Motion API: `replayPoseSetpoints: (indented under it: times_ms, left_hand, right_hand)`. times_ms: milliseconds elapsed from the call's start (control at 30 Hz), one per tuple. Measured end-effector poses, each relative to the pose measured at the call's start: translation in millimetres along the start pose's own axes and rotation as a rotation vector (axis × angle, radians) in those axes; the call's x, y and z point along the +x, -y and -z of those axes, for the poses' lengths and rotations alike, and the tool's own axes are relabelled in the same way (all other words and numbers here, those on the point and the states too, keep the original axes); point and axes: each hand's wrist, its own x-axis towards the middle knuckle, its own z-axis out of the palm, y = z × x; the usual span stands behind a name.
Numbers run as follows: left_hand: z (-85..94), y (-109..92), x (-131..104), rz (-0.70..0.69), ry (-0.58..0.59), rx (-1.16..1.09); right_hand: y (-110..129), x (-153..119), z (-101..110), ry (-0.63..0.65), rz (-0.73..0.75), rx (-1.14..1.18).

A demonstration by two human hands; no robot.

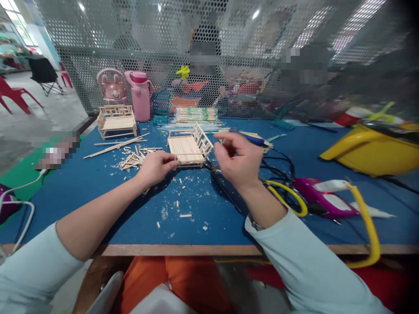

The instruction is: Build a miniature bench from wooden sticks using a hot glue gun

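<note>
A miniature wooden bench (186, 147) made of thin sticks sits near the middle of the blue tabletop, its slatted railing on the right side. My left hand (156, 168) pinches its front left corner between thumb and fingers. Just right of the bench, my right hand (240, 161) is raised with thumb and index finger curled together; whatever may be between them cannot be made out. A similar finished-looking bench (117, 122) stands at the back left. Cut stick pieces (132, 160) lie in a pile beside my left hand.
Behind stand a pink bottle (140, 98) and bundled sticks (196, 114) before a perforated metal screen (157, 48). To the right are a purple glue gun (327, 198), yellow tubing (368, 222), dark cables and a yellow tool (373, 146). A phone on a white cable lies left.
</note>
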Motion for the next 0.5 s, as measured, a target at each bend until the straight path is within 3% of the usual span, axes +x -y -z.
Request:
replayPoseSetpoints:
  times_ms: [100,167,233,267,300,367,433,467,500]
  left_hand:
    - [-1.9,3.0,0.1,-0.007,-0.007,-0.003]
    - [-3.6,5.2,0.5,-0.016,-0.015,-0.003]
    - [-5.0,6.6,0.9,-0.015,-0.027,-0.001]
    - [-5.4,6.9,1.1,-0.008,-0.028,-0.001]
    - [-5.6,6.9,1.3,0.002,-0.027,0.001]
    - [-5.5,6.3,1.5,0.014,-0.013,0.014]
    - [-4.9,5.2,1.7,0.01,-0.006,0.026]
    - [-4.6,4.5,1.7,0.001,-0.006,0.031]
    - [-4.3,3.9,1.7,-0.01,-0.006,0.034]
  right_hand:
    - [-4.3,19.2,12.1,-0.164,0.085,-0.123]
    - [2.7,23.0,11.7,0.012,0.191,-0.126]
    - [12.6,20.1,5.2,0.343,0.351,-0.081]
    - [15.3,18.3,1.6,0.44,0.394,-0.074]
    - [14.9,17.7,-1.2,0.427,0.379,-0.072]
    - [2.2,22.2,-0.9,0.199,0.221,-0.115]
    - [-24.4,33.4,8.1,-0.031,-0.054,-0.301]
    - [-40.1,39.4,14.7,-0.064,-0.222,-0.429]
    - [-55.5,44.5,21.3,0.031,-0.373,-0.569]
